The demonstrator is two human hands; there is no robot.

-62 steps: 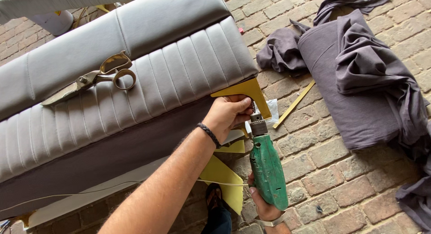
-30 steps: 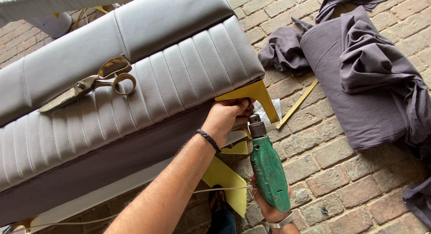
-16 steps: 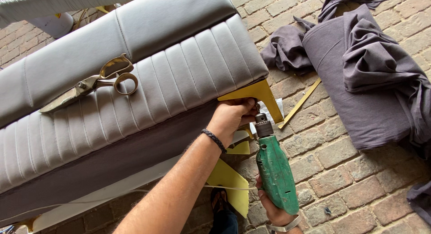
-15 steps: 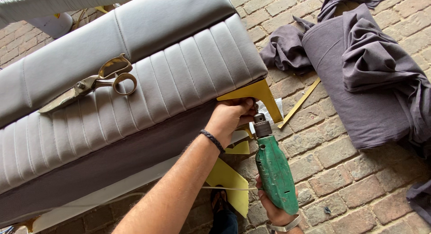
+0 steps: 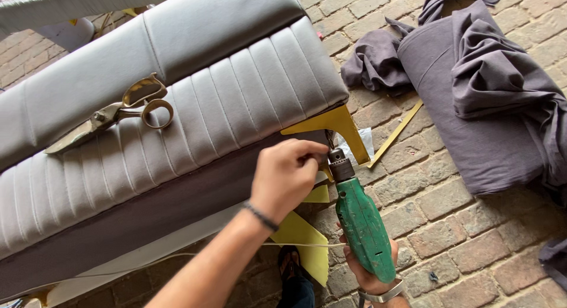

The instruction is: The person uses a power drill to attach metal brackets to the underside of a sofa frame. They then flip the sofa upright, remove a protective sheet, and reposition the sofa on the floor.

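Observation:
My right hand (image 5: 365, 271) grips the handle of a green electric drill (image 5: 360, 219), its chuck pointing up at the yellow wooden corner leg (image 5: 331, 126) of a grey padded seat (image 5: 177, 125). My left hand (image 5: 286, 175), with a dark band on the wrist, is pinched at the drill's tip where it meets the yellow wood; what the fingers hold is hidden. More yellow wood pieces (image 5: 304, 240) show below the seat frame.
Large metal shears (image 5: 112, 112) lie on the grey seat. A roll of purple-grey fabric (image 5: 472, 101) lies crumpled on the brick floor (image 5: 472, 237) at right, with a thin yellow strip (image 5: 394, 134) beside it. A white cord (image 5: 177, 256) runs under the seat.
The drill has tilted and moved slightly up toward the yellow leg. My left hand stays pinched at the drill tip.

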